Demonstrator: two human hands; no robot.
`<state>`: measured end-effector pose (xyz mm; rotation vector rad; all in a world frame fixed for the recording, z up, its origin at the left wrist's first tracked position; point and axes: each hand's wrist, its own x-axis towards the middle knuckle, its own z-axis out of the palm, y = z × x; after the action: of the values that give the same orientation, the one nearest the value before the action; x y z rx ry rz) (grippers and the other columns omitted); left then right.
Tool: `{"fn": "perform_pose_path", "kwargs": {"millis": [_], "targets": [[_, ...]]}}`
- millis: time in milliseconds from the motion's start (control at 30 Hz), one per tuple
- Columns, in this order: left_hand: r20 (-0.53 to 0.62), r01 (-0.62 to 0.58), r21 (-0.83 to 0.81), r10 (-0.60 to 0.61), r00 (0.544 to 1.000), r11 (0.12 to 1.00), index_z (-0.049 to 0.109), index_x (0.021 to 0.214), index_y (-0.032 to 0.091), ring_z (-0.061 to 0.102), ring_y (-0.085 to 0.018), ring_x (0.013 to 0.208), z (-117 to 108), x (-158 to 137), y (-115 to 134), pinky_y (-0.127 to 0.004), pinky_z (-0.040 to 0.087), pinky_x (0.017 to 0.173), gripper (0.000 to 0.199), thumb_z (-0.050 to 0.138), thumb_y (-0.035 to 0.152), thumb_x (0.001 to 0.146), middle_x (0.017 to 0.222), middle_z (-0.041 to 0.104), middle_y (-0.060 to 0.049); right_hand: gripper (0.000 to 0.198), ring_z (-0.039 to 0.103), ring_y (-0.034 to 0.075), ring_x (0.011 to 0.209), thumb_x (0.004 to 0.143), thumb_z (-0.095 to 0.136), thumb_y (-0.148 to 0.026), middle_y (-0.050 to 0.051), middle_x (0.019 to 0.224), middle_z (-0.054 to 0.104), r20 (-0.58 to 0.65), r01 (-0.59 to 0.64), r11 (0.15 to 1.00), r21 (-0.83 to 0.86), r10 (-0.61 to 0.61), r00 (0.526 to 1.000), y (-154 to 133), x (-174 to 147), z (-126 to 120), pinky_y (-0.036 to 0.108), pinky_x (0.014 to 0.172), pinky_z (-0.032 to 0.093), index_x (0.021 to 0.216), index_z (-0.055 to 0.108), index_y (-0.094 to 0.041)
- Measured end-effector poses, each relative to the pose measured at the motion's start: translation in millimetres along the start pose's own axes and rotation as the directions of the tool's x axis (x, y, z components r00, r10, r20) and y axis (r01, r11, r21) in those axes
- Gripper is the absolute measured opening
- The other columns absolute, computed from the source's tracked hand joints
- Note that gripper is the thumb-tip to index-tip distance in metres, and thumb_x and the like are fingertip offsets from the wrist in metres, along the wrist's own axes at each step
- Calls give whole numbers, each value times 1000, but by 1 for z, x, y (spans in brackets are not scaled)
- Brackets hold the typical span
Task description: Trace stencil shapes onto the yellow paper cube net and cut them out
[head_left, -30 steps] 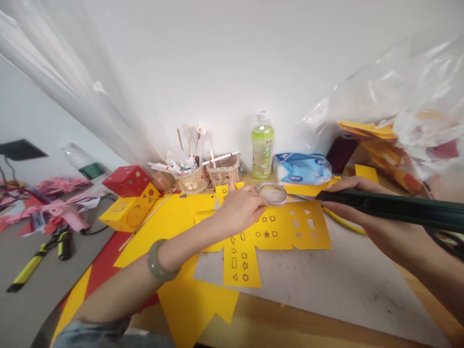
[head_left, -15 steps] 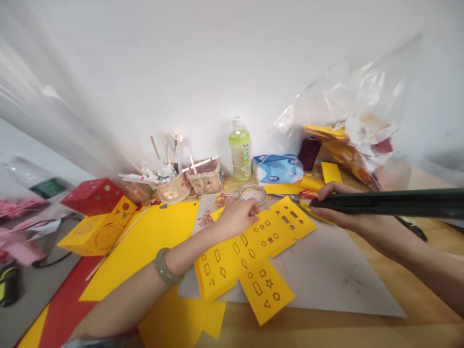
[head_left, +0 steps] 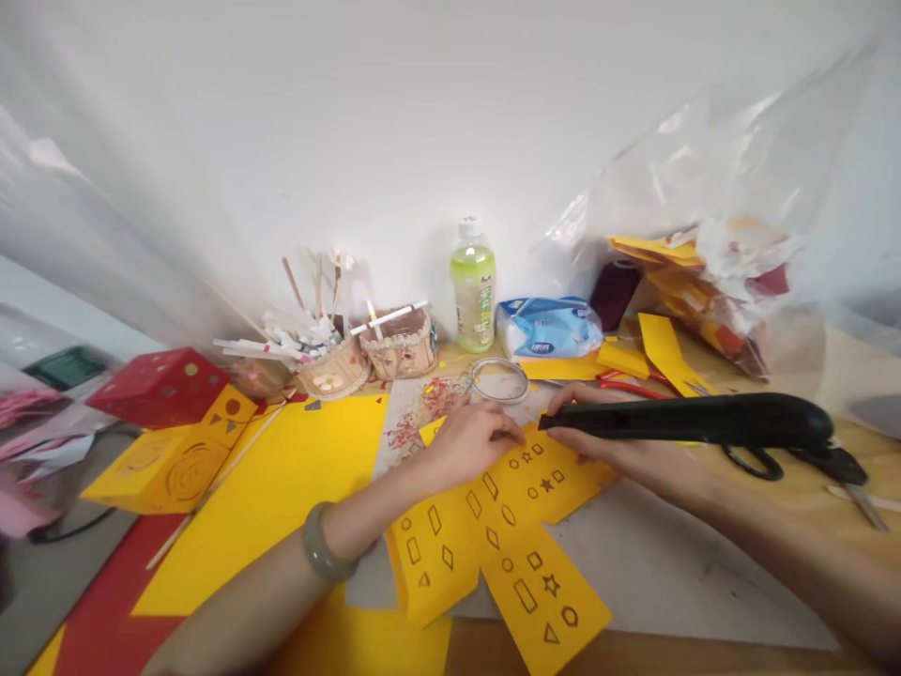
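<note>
My right hand [head_left: 598, 422] grips the narrow end of a long black stapler [head_left: 704, 418], whose tip is over the far edge of a yellow card cut-out [head_left: 525, 507]. Outlined shapes such as stars, circles, diamonds and rectangles cover this cross-shaped card. My left hand [head_left: 468, 446], with a green bangle at the wrist, lies on the card with its fingers curled at the far edge, close to the stapler's tip. Whatever lies under those fingers is hidden. Just behind the left hand is a roll of clear tape [head_left: 498, 380].
A grey sheet [head_left: 676, 563] lies under the card. Behind stand baskets of sticks [head_left: 334, 366], a green drink bottle [head_left: 473, 286] and a tissue pack [head_left: 549, 327]. Red-handled scissors [head_left: 633, 378] and black scissors [head_left: 837, 469] lie right; red and yellow boxes [head_left: 161, 385] stand left.
My right hand has brought the stapler left, onto the card's far edge beside my left hand. The whole stapler now shows. The view has shifted slightly, and the black scissors are visible.
</note>
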<state>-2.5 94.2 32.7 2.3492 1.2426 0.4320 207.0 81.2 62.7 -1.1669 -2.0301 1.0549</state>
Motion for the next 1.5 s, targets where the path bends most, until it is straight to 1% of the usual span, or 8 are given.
{"fn": "perform_pose_path", "kwargs": {"millis": [100, 233, 433, 600, 767, 1200, 1367, 1500], "targets": [[-1, -19, -1, 19, 1000, 1000, 73, 91, 24, 61, -17, 93, 2, 0, -4, -35, 40, 94, 20, 56, 14, 87, 95, 70, 1, 14, 56, 19, 81, 86, 53, -39, -1, 84, 60, 29, 37, 999, -9, -36, 999, 5, 5, 7, 29, 69, 45, 86, 55, -25], [-5, -46, 6, 46, 999, 999, 74, 91, 24, 60, -18, 91, 4, 1, -8, -35, 40, 92, 20, 57, 13, 87, 91, 69, 0, 11, 57, 20, 79, 85, 53, -36, 0, 83, 60, 27, 38, 999, -24, -37, 999, 16, 5, 13, 32, 69, 46, 86, 54, -25], [24, -85, 2, 85, 996, 996, 73, 92, 24, 59, -16, 86, 2, -1, -9, -36, 38, 93, 19, 57, 14, 88, 88, 67, -1, 6, 55, 20, 71, 81, 53, -32, 0, 79, 61, -32, -14, 997, -70, 12, 999, 24, 1, 21, 34, 64, 44, 81, 56, -27], [30, -84, -5, 84, 996, 996, 72, 93, 25, 59, -15, 85, 4, -3, -10, -39, 33, 99, 20, 56, 14, 89, 89, 66, 0, 7, 54, 17, 62, 78, 52, -31, -2, 70, 60, -70, -38, 995, -87, 32, 997, 18, 0, 27, 31, 57, 43, 76, 57, -26], [38, -87, -10, 87, 995, 996, 71, 92, 24, 60, -15, 84, 5, -3, -11, -38, 31, 99, 18, 56, 15, 89, 88, 66, 0, 10, 53, 19, 56, 78, 53, -35, -1, 64, 60, -79, -52, 993, -110, 44, 996, 15, 1, 28, 32, 51, 42, 73, 56, -27], [35, -105, 7, 105, 994, 994, 71, 95, 24, 59, -15, 84, 3, -4, -10, -39, 34, 97, 18, 55, 17, 91, 88, 65, 0, 9, 59, 21, 57, 81, 51, -35, 0, 66, 64, 8, 21, 971, -237, -20, 1000, 26, 2, 23, 34, 49, 47, 78, 55, -28], [24, -118, 26, 117, 993, 993, 71, 97, 23, 58, -16, 81, 5, -4, -11, -39, 32, 98, 19, 53, 18, 92, 86, 64, -1, 4, 55, 16, 50, 81, 49, -27, -2, 62, 62, 103, 104, 953, -283, -78, 992, 27, 1, 25, 28, 47, 44, 79, 51, -26], [30, -127, 35, 126, 992, 991, 71, 97, 24, 58, -14, 80, 6, -4, -13, -38, 32, 98, 18, 54, 18, 92, 88, 65, 0, 2, 52, 14, 49, 81, 49, -26, -4, 61, 59, 65, 113, 953, -282, -99, 993, 24, 0, 28, 26, 47, 41, 79, 50, -26]]}}
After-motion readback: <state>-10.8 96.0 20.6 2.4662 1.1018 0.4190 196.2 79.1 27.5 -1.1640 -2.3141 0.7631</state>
